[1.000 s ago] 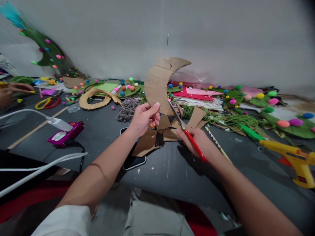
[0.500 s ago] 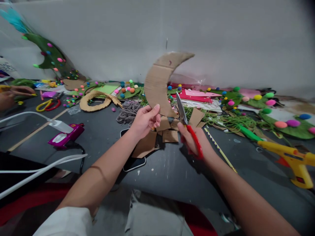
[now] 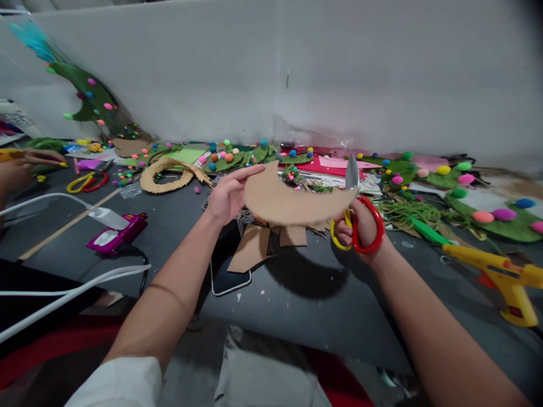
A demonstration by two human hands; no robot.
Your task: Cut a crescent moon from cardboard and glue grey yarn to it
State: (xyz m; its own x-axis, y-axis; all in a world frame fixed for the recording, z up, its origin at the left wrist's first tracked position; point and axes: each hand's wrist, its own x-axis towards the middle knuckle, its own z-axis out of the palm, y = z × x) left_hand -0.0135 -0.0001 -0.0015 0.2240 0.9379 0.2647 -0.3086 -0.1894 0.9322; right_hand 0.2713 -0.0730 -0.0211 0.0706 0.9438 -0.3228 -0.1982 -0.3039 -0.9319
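Left hand [image 3: 227, 198]: nearer the bulk, grasping the left end of the flat, tan, crescent-shaped cardboard piece [image 3: 284, 204].
Crescent's place: raised between the hands, above the dark grey table [image 3: 271, 314].
Long axis: across, left to right, hollow edge upward.
Crescent's right tip: just beside the upright metal blades of the red-and-yellow-handled scissors [image 3: 352, 176]; contact cannot be told.
Right hand [image 3: 363, 224]: clasping those scissors by the handles; whether its fingers also pinch the tip is unclear.

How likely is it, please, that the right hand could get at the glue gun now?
Probably not straight away: the right hand is holding scissors, although the glue gun lies uncovered to its right.
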